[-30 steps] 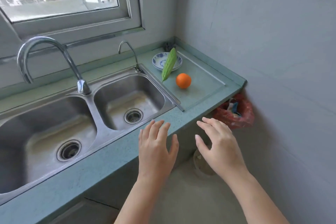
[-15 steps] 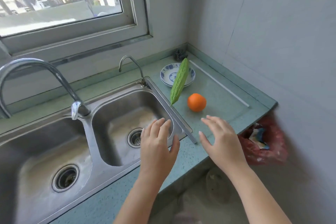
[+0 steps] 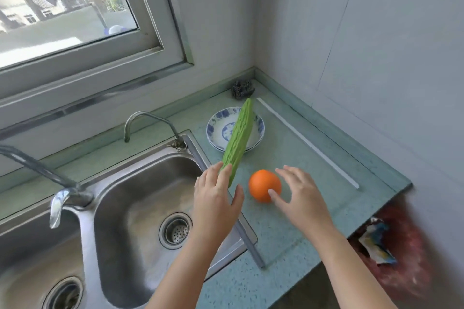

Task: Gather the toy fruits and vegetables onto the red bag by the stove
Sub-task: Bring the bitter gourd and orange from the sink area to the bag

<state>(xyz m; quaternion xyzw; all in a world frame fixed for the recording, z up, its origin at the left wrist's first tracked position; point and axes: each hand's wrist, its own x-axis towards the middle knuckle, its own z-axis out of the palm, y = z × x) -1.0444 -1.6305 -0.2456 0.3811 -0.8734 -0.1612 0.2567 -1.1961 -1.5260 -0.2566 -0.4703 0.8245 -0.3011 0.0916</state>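
- Both hands are out over the counter (image 3: 316, 158), fingers spread, and neither is holding anything.
- Left hand (image 3: 216, 199) hovers with its fingertips over the near tip of the toy bitter gourd (image 3: 238, 140). I cannot tell whether they touch it.
- Right hand (image 3: 301, 198) cups the toy orange (image 3: 262, 183) from the right. The thumb crosses its front and the fingers reach past its far side, but they are not wrapped on.
- The orange sits on the counter between the two hands, just right of the gourd's tip.
- The gourd slants away from the left hand, its far end propped on the rim of a blue-and-white bowl (image 3: 218, 130).
- My read is one toy per hand. The orange will roll, so come down from above with thumb and fingers on opposite sides.
- The gourd is long, so grip nearer its middle than the tip, or it may swing.
- Lift it clear of the bowl's rim before drawing back, so the bowl isn't dragged.
- Further out, the sink (image 3: 140, 195) lies under and left of the left arm.
- A red bag (image 3: 411, 261) hangs below the counter's end, down right of the right arm. No stove is in view, so I can't confirm it's the target.
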